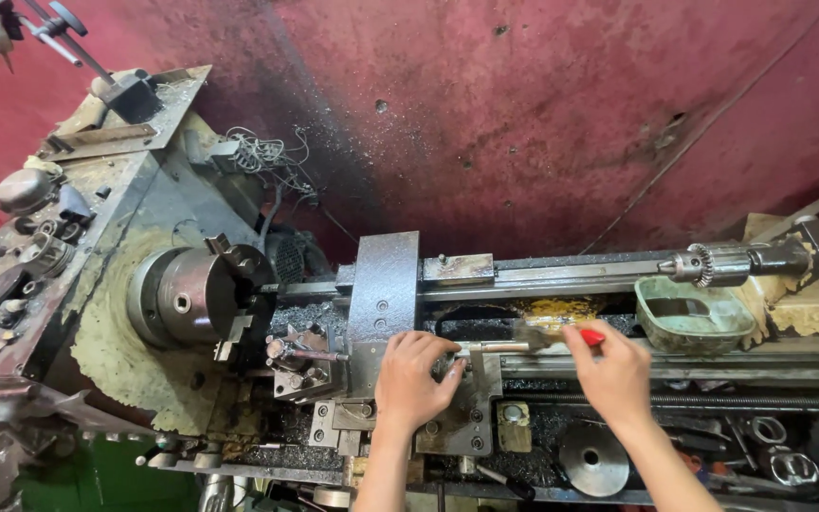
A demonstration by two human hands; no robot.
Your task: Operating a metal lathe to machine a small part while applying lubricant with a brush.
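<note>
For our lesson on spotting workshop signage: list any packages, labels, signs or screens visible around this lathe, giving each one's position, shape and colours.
No packages, labels, signs or screens can be made out.
Nearest container: a green tray, rounded rectangle, on the lathe bed right of the hands, unmarked.
The right hand holds a red-handled brush; no label shows on it.
The left hand rests on the bare grey carriage.

our right hand (613, 372) hides most of the red-handled brush (561, 334); both our forearms run off the bottom edge.
</note>
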